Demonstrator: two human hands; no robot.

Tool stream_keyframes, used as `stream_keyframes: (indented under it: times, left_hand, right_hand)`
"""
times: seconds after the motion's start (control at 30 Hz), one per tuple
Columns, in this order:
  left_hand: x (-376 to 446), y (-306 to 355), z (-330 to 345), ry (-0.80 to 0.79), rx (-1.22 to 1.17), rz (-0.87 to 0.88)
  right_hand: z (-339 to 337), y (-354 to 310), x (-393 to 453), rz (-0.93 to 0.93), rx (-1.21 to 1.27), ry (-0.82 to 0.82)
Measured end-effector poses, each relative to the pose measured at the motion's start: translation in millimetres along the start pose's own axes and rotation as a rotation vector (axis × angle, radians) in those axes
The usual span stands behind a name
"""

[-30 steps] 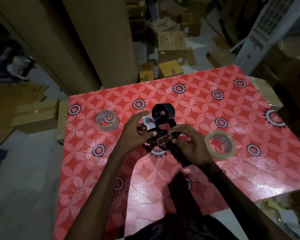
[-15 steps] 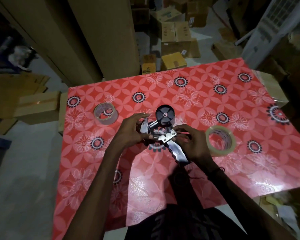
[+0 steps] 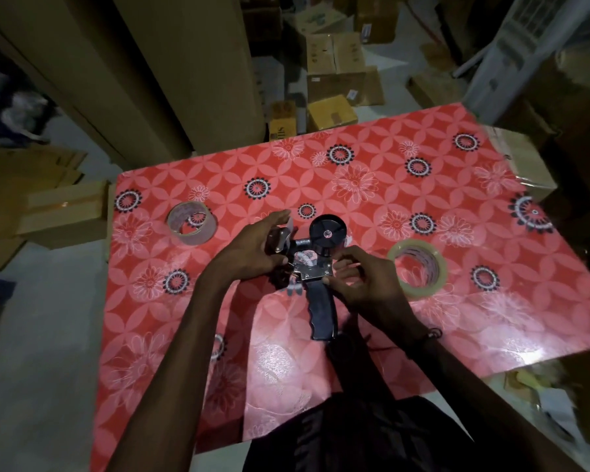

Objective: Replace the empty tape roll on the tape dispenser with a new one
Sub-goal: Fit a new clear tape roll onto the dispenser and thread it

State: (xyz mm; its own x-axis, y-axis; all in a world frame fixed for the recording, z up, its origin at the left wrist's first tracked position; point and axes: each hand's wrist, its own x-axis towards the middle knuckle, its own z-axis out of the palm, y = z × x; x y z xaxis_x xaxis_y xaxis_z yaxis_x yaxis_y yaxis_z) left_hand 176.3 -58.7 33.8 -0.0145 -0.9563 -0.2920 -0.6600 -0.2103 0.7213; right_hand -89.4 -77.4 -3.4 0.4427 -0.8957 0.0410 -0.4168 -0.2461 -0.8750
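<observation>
A black tape dispenser lies on its side in the middle of the red patterned table, its bare black hub facing up and its handle pointing toward me. My left hand grips the dispenser's front end by the metal blade part. My right hand pinches the dispenser's frame at its right side, just above the handle. An empty brown tape core stands to the left. A full roll of clear tape lies flat just right of my right hand.
Tall cardboard sheets lean behind the table at the left. Several cardboard boxes crowd the floor beyond the far edge. A flat box lies on the floor at the left. More clutter sits off the table's right edge.
The dispenser has been turned and laid flat, hub now facing up and handle toward me. Both hands have shifted their hold on it; the two rolls have not moved.
</observation>
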Motion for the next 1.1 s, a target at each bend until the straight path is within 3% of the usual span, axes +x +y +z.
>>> stream_keyframes:
  times: [0.07, 0.2, 0.27, 0.4, 0.47, 0.7, 0.87, 1.1]
  left_hand:
    - [-9, 5, 5, 0.097, -0.017, 0.019]
    - [-30, 20, 30, 0.448, -0.091, 0.173]
    - [-36, 30, 47, 0.520, -0.122, 0.221]
    - [-34, 33, 74, 0.524, -0.031, 0.188]
    - [-33, 27, 79, 0.517, 0.005, 0.135]
    - [-34, 15, 77, 0.485, 0.025, 0.055]
    - [-31, 9, 76, 0.466, 0.034, -0.013]
    - [-30, 2, 78, 0.476, -0.024, -0.047]
  right_hand:
    - [-20, -4, -4, -0.040, -0.055, 0.046]
    - [-73, 9, -15, -0.092, -0.325, 0.258]
    - [-95, 26, -20, -0.088, -0.443, 0.257]
    - [-111, 66, -27, -0.022, -0.459, 0.039]
    - [-111, 74, -27, 0.006, -0.425, 0.010]
    - [-100, 89, -8, 0.072, -0.353, -0.003]
    - [-98, 57, -2, 0.072, -0.066, 0.134]
    - [-94, 6, 30, -0.091, -0.146, 0.159]
